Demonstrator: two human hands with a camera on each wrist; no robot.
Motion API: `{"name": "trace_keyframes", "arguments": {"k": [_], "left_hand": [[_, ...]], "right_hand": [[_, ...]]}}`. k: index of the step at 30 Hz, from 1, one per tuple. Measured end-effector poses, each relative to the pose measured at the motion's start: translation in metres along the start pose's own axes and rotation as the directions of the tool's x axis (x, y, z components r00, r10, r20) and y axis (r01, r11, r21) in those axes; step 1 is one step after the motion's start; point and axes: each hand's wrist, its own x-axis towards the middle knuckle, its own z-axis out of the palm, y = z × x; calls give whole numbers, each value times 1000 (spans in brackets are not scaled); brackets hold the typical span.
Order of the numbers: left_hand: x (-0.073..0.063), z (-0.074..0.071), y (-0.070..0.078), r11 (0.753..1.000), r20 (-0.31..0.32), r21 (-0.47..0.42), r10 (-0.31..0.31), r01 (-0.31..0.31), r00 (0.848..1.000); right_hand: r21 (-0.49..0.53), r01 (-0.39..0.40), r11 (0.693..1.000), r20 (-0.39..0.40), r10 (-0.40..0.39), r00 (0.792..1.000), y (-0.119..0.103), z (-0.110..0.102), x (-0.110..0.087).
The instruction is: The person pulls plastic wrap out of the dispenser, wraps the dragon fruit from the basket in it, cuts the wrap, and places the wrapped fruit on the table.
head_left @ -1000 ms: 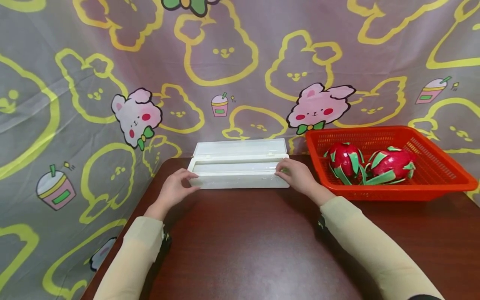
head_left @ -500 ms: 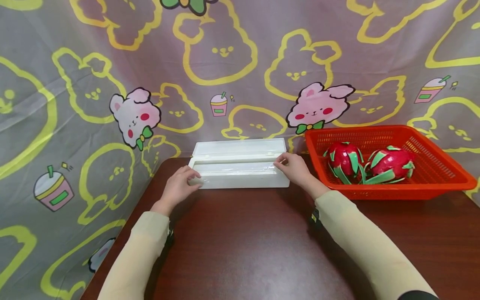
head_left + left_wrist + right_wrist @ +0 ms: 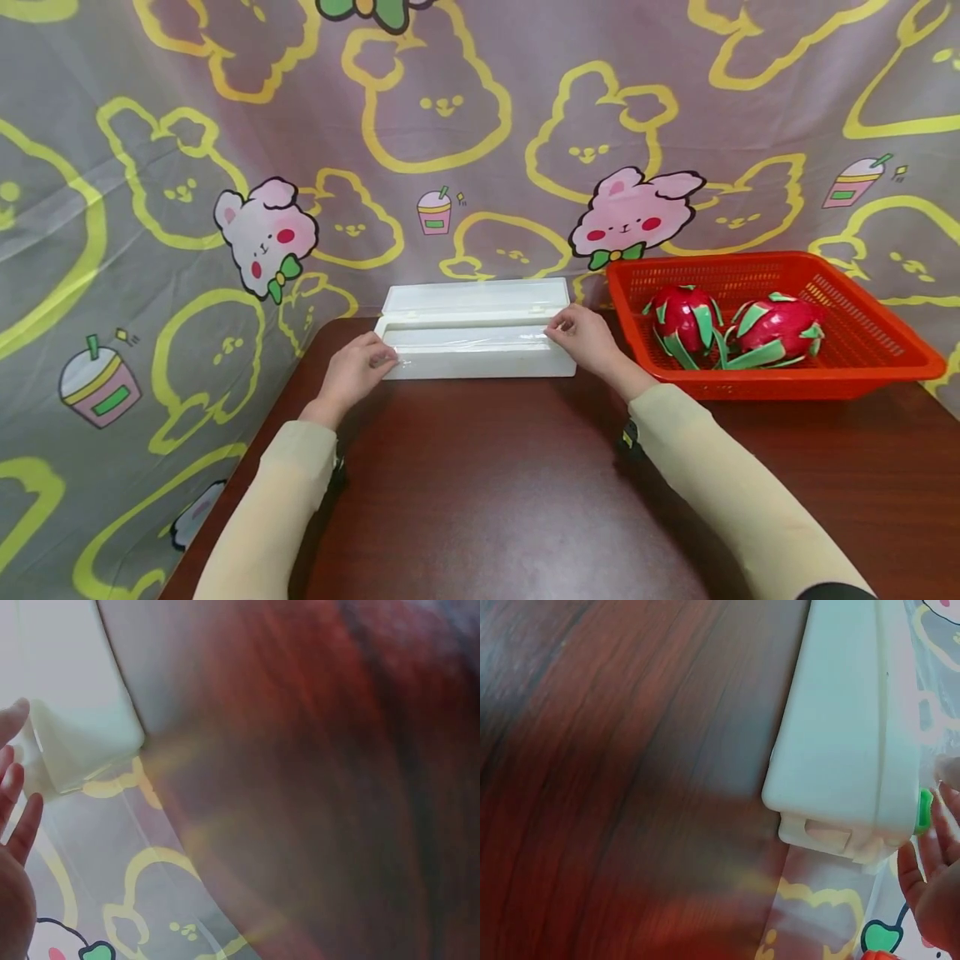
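A long white cling film dispenser [image 3: 480, 364] lies at the table's back with its lid [image 3: 480, 297] standing open. Clear cling film [image 3: 472, 340] stretches over its front, visible mostly as glints. At the left end, my left hand [image 3: 354, 371] pinches the film's edge between thumb and fingers. The right hand [image 3: 588, 340] pinches the film near the other end, just above the box. The right wrist view shows a green tab [image 3: 924, 811] at the dispenser's end, close to those fingers. Only fingers of the left hand [image 3: 15, 795] show at the left wrist view's edge.
To the right stands a red plastic basket [image 3: 780, 385] holding two dragon fruits [image 3: 684, 321], red with green scales. A patterned cloth [image 3: 480, 125] hangs behind and along the left of the dark wooden table [image 3: 480, 483].
The right hand has lifted slightly and moved left from the box's front edge, drawing up the film. My left fingers have closed from a wider spread into a pinch.
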Motion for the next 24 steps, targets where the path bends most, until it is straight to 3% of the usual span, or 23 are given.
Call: {"name": "trace_keyframes", "arguments": {"k": [5, 13, 19, 24], "left_hand": [[0, -7, 2, 998, 3, -60, -16, 16, 1000], [6, -18, 5, 971, -13, -224, -84, 79, 996], [8, -18, 6, 913, 55, -356, -191, 198, 980], [11, -17, 7, 863, 44, -447, -243, 237, 969]], "right_hand": [[-44, 23, 999, -22, -24, 999, 2, -1, 0], [55, -26, 998, 21, 25, 999, 0, -4, -1], [53, -27, 998, 13, 26, 1000, -1, -4, -1], [31, -39, 999, -1, 39, 999, -2, -5, -2]]}}
